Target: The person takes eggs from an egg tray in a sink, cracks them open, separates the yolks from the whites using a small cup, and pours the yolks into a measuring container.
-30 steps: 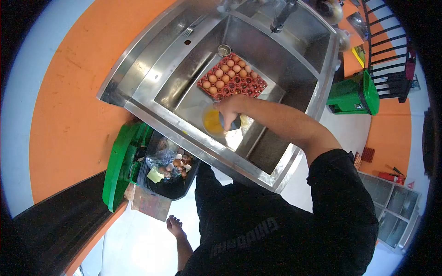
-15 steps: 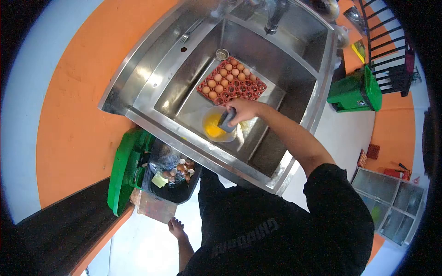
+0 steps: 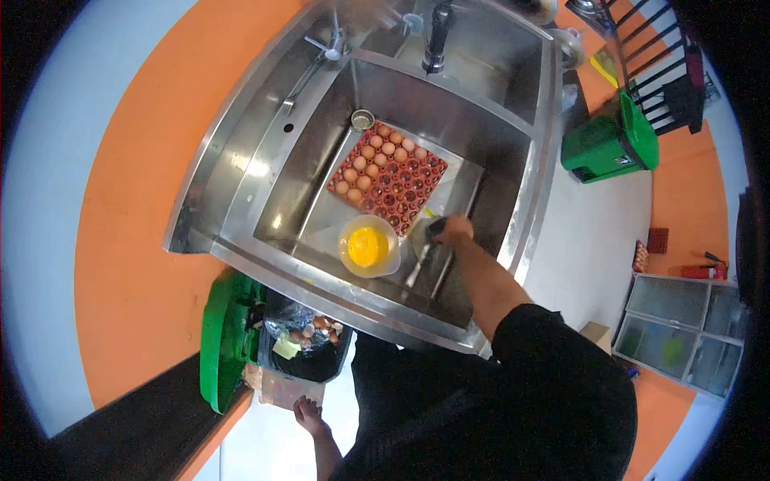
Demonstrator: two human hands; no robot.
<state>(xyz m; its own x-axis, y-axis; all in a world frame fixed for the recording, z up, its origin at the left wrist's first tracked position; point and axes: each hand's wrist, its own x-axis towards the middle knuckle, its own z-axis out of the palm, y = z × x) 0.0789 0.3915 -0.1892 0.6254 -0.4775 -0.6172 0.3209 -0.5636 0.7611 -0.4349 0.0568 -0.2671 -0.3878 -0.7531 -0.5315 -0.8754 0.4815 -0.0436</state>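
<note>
Nearest me, the left hand [image 3: 307,414] hangs by the bin [image 3: 325,370]; I cannot tell its grip. In the sink [image 3: 513,260], the bowl [image 3: 391,256] of yellow egg [image 3: 366,246] sits beside my right hand [image 3: 455,230], its grip pinching a dark object [image 3: 436,228]. I'd move gently, clear of bowl and egg tray [image 3: 407,179] beyond.

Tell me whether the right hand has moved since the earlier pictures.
Yes, the right hand moved rightward in view, toward the sink's right wall.

Bright glare on the steel sink [image 3: 233,192], washed-out white floor [image 3: 269,441], strong fisheye curvature, black vignetted corners
</note>
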